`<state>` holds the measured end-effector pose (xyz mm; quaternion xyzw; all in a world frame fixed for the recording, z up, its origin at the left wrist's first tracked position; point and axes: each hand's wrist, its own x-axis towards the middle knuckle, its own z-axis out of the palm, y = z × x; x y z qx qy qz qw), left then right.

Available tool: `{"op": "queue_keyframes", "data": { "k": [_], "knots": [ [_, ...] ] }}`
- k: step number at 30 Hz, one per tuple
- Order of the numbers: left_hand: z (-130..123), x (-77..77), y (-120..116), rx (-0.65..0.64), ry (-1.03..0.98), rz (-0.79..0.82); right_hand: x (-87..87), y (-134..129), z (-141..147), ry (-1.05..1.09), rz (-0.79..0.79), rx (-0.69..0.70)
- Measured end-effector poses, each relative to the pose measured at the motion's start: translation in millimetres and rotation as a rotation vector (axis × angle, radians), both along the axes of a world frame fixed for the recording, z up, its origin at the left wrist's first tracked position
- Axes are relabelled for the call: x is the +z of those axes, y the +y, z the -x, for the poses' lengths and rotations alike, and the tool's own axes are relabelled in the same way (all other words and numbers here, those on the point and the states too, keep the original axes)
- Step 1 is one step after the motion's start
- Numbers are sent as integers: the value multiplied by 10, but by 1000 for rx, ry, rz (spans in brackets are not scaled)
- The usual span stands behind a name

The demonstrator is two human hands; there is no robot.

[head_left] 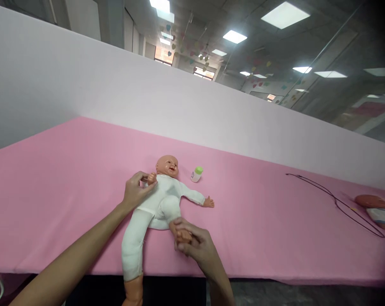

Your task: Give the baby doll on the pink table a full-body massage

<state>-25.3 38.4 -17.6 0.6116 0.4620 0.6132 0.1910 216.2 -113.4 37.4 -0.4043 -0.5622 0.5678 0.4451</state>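
Note:
A baby doll (162,193) with a white cloth body lies on its back on the pink table cover (259,221). My left hand (137,188) is closed around the doll's arm near its small hand (152,178), at the left of its chest. Lower down, my right hand (197,240) grips the doll's foot (183,236), and that leg is bent up toward the belly. The other leg (132,246) hangs straight over the table's front edge. One doll arm (197,197) stretches out to the right, untouched.
A small bottle with a green cap (197,174) stands beside the doll's head. Farther right lie a thin dark cord (335,199) and part of another doll (375,208). A white partition (179,102) with glass above borders the table's back.

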Motion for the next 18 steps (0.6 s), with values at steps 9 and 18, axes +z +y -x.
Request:
{"op": "queue_keyframes", "data": {
  "k": [9,18],
  "knots": [
    [97,-14,175,97,-364,146,-59,100,-194,12,24,-53],
    [239,30,255,348,-737,240,-39,-396,-422,-199,14,487]
  ]
}}
